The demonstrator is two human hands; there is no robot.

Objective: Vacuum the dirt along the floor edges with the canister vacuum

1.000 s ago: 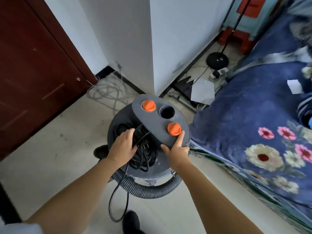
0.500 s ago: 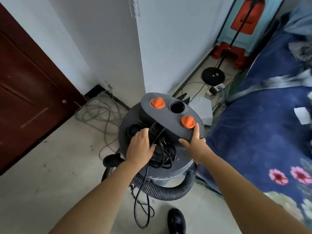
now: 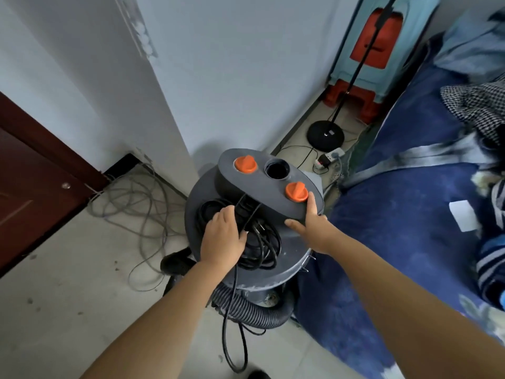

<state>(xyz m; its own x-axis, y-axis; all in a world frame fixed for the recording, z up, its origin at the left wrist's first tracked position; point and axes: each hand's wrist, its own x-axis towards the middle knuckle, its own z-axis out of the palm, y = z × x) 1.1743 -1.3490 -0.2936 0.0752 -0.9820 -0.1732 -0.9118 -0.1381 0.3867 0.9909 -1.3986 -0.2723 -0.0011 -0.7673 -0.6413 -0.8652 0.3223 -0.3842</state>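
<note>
A grey canister vacuum [image 3: 289, 250] stands on the floor at the wall corner beside the bed. Its raised top handle [image 3: 270, 192] carries two orange knobs [image 3: 246, 164] and a round hole. A black power cord [image 3: 262, 242] lies coiled on the lid, with a loop hanging down to the floor. My left hand [image 3: 222, 237] rests on the coil, fingers curled into the cord. My right hand [image 3: 310, 221] grips the handle's near right edge, fingers on top beside the second orange knob [image 3: 296, 191]. A ribbed grey hose [image 3: 251, 310] curls round the base.
A dark red door [image 3: 30, 187] is on the left. Loose grey cables [image 3: 136, 203] lie on the floor by the wall. A blue bed cover [image 3: 410, 214] fills the right. Behind the vacuum are a black lamp base [image 3: 325, 134], a power strip [image 3: 329, 157] and a red stool [image 3: 352, 98].
The view has shifted forward and up, so the vacuum sits closer to the wall corner. Both hands have kept their places on the cord and the handle.
</note>
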